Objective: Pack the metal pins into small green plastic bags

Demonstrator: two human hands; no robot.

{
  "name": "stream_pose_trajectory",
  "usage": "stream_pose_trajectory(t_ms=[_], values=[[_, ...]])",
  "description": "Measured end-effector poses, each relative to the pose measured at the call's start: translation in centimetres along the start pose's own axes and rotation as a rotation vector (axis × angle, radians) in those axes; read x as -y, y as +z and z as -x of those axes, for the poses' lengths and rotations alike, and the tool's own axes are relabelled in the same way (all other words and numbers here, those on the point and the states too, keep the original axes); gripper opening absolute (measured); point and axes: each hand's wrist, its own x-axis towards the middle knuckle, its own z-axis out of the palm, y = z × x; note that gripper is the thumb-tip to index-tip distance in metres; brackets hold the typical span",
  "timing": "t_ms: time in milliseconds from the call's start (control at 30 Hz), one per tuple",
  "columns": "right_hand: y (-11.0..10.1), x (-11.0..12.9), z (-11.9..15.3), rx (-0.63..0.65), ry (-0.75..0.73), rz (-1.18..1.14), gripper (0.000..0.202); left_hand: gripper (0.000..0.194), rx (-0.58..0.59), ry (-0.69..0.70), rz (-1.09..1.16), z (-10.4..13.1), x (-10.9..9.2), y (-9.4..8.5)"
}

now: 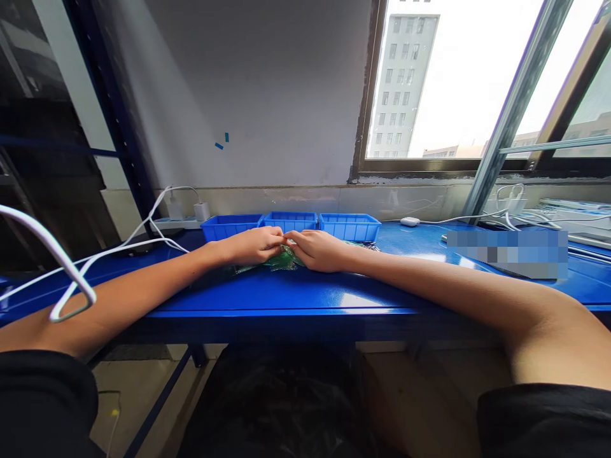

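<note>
My left hand (260, 245) and my right hand (317, 249) meet over the blue table (267, 296), fingertips close together. The fingers of both are bent and pressed together in a pinch. What they hold, if anything, is too small to make out. Beneath and between them lies a crumpled green clear-plastic material (285, 257), partly hidden by the hands. Just behind stand three blue bins: a left one (231, 222), a middle one (290, 219) and a right one (351, 222). Small dark items show beside my right wrist, in front of the right bin.
A white cable (157, 222) loops across the left side, with one thick bend close to the camera over my left forearm. A power strip (179, 224) lies by the wall. On the right are a small white device (409, 221), tangled cables and a partly blurred flat object.
</note>
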Motion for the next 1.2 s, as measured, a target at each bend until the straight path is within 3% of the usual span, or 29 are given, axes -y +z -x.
stream_pose_trajectory(t_ms=[1200], values=[[0.05,0.01,-0.07,-0.004,0.0,0.025,0.031,0.034,0.014,-0.005,-0.025,-0.01,0.12,-0.12]])
